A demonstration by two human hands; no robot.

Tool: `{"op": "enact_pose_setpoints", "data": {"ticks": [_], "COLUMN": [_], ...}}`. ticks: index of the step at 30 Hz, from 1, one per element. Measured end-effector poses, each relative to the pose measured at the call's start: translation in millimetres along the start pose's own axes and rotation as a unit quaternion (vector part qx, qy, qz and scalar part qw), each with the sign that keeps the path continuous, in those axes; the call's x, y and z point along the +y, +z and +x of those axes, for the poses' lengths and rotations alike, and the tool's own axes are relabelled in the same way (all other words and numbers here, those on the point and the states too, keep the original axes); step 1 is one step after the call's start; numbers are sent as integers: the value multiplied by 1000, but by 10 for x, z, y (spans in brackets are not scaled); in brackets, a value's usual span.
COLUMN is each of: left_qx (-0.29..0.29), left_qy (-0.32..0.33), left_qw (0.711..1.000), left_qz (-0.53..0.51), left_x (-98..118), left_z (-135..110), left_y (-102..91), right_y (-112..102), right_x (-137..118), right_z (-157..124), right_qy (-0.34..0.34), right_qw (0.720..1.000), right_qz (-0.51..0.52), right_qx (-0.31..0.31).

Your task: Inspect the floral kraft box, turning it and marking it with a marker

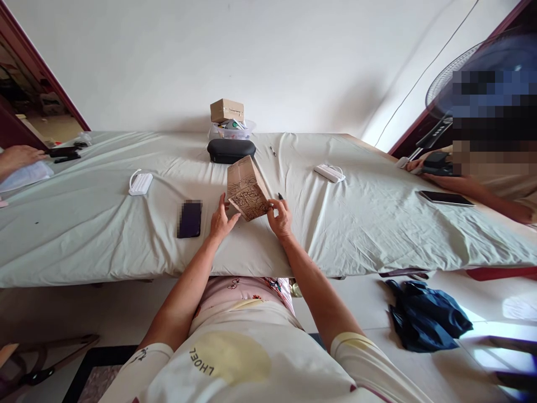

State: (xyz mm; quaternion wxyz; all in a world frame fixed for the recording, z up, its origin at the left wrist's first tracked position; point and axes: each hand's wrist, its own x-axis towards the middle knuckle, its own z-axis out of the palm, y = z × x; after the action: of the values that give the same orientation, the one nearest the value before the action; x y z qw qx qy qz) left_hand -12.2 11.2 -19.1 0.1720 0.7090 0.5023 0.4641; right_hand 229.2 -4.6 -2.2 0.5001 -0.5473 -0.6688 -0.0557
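A small brown cardboard box (246,188) with black line drawings on one face sits tilted on the table covered by a pale green cloth (104,224). My left hand (221,219) holds the box's lower left edge, fingers partly spread. My right hand (280,217) grips the box's lower right corner and also pinches a dark pen. A dark phone (189,219) lies just left of my left hand.
A black case (230,150), a clear tub and another cardboard box (227,109) stand at the far edge. White small devices (140,183) (329,173) lie left and right. Other people's hands rest at both ends. A phone (445,197) lies right; dark cloth (425,316) is on the floor.
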Motion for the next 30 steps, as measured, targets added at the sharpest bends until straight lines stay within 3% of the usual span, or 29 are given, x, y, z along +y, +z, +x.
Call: {"op": "enact_pose_setpoints", "data": {"ticks": [7, 17, 24, 30], "left_qx": [60, 106, 53, -12], "left_qy": [51, -17, -80, -113], "left_qw": [996, 993, 986, 972], "left_qz": [30, 53, 136, 204], "left_x": [15, -27, 69, 121], "left_z": [33, 61, 55, 35], "left_y": [-51, -72, -114, -108], "right_y": [-13, 61, 77, 59], "right_x": [-14, 11, 19, -12], "right_z": [-12, -22, -36, -41], "right_qy": [-23, -28, -27, -18], "right_qw": [1000, 996, 990, 989], "right_qz": [13, 79, 139, 147], "right_qx": [-8, 30, -24, -31]}}
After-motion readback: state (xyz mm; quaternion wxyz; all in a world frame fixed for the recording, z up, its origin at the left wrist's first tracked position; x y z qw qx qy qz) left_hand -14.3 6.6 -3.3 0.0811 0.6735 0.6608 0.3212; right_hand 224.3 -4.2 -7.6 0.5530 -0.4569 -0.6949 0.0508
